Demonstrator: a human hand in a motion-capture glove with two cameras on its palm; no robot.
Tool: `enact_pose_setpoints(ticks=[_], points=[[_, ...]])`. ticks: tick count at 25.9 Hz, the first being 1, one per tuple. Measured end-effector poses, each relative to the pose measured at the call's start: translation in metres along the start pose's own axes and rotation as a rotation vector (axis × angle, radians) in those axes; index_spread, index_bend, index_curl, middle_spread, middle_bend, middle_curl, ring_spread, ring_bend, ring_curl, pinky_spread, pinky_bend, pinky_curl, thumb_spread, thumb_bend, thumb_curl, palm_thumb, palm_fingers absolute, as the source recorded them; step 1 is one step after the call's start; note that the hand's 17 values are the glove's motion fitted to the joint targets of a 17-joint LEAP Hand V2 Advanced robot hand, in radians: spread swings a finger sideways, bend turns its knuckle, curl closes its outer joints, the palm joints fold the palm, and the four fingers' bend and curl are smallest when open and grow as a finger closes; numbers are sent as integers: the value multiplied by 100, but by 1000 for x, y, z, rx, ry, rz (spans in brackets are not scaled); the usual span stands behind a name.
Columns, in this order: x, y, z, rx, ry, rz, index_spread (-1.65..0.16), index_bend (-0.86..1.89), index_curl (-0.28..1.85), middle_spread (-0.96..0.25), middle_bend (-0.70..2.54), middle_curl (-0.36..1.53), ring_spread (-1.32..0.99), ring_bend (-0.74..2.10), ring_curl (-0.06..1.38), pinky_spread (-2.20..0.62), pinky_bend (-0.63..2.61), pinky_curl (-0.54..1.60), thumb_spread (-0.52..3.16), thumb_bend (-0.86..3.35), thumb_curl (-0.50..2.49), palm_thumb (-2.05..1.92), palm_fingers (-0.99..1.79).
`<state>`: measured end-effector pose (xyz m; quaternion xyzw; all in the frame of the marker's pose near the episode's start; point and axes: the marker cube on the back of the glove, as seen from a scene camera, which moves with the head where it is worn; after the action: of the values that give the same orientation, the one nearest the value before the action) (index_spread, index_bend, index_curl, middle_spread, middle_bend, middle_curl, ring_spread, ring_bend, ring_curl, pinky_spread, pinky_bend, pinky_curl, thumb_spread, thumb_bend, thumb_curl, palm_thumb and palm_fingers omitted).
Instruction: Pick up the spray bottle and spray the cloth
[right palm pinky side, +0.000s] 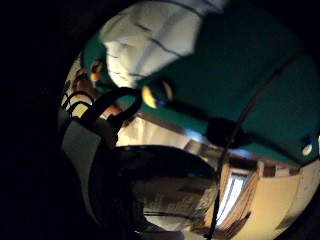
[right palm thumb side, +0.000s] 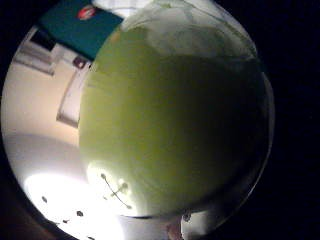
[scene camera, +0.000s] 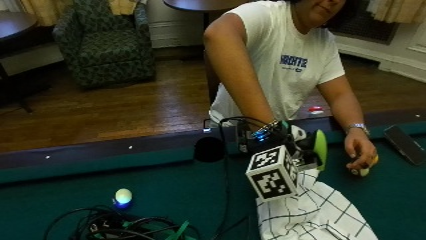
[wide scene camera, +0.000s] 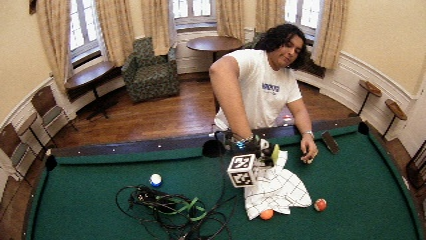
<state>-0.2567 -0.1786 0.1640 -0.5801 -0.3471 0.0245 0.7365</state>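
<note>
In the outside view my gloved right hand (scene camera: 279, 137) grips a light green spray bottle (scene camera: 320, 148) just above the near end of a white checked cloth (scene camera: 313, 210), which lies crumpled on the green felt (scene camera: 166, 185). The bottle's green body (right palm thumb side: 175, 125) fills the thumb side palm view, with the cloth (right palm thumb side: 200, 25) beyond it. The little finger side palm view shows the cloth (right palm pinky side: 150, 35) on the felt and a yellow and blue ball (right palm pinky side: 157, 94) beside it. The nozzle is hidden.
The person's bare left hand (scene camera: 359, 155) rests on the felt holding a yellow ball (scene camera: 365, 171). A pale ball (scene camera: 123, 196) and a tangle of cables (scene camera: 120, 227) lie to the left. A side pocket (scene camera: 208, 149) sits in the rail. Orange (wide scene camera: 266, 214) and red (wide scene camera: 320, 204) balls lie by the cloth.
</note>
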Motion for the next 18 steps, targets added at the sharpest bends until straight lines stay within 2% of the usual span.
enact_pose_setpoints(ticks=[9,13,18], points=[[-141,12,-16,149,21,-574,-26,43,61,-20,69,55,-21,70,50,-28,44,44,32,-3,82,89,135],[-195,6,-11,264,13,-822,-26,42,61,-20,69,55,-21,70,50,-28,43,44,32,-3,82,89,135],[-248,-20,-5,406,-80,-1046,-26,42,61,-20,69,55,-21,70,50,-28,43,44,32,-3,83,90,135]])
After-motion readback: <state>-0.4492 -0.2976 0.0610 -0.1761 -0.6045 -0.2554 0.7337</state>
